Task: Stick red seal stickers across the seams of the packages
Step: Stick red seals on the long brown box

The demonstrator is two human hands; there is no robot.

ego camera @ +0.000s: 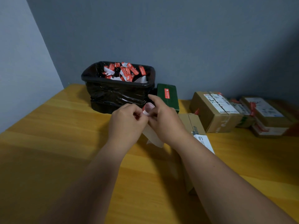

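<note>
Both hands peel a thin red-and-white paper seal sticker (147,109) from its backing strip.
The left hand (127,122) and right hand (163,120) pinch it together; it looks light, limp and tacky, best held by its edges.

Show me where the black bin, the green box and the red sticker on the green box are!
black bin (113,96), head view, on its front wall covered by the bag.
green box (174,96), head view, on its bare green top.
red sticker (167,93), head view, on the sticker's middle.

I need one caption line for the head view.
Left hand and right hand peel a red seal sticker before a black-lined bin on the yellow wooden table.
</note>
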